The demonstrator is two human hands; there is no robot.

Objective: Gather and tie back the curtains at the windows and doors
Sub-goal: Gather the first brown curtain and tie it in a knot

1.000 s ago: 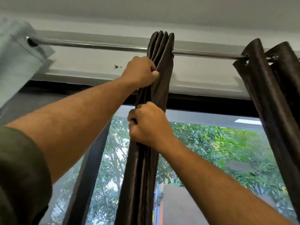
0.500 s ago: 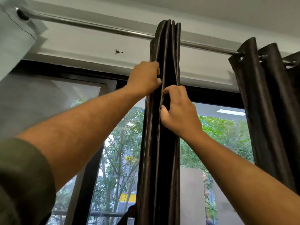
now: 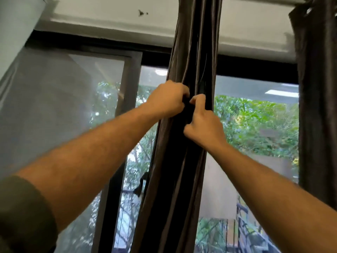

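A dark brown satin curtain hangs bunched into narrow folds down the middle of the view, in front of a glass door. My left hand grips the folds from the left at about mid height. My right hand pinches the folds from the right, just below and touching the left hand. A second dark brown curtain hangs gathered at the right edge. The rod is out of view above.
A pale grey sheer curtain covers the left part of the window. The black door frame stands just left of the bunched curtain. Trees and a railing show through the glass.
Both hands have slid down the bunched curtain and come together. The view has tilted down, so the rod has left the frame.
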